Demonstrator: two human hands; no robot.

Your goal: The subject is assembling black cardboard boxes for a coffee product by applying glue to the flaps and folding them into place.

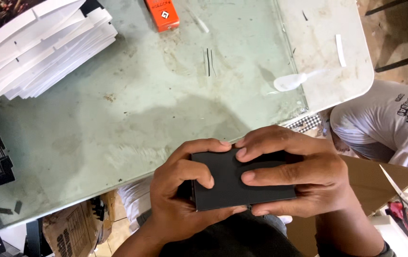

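I see a matt black card, smooth, paper-like board. The surface at frame centre is glossy glass, smeared and scuffed. Upper left, a stack of white sheets looks like matt foam board. Lower right, brown cardboard, dull.

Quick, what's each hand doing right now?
Left hand: closed on the left end of the black card piece.
Right hand: closed on the same black card piece, fingers laid flat across its top.
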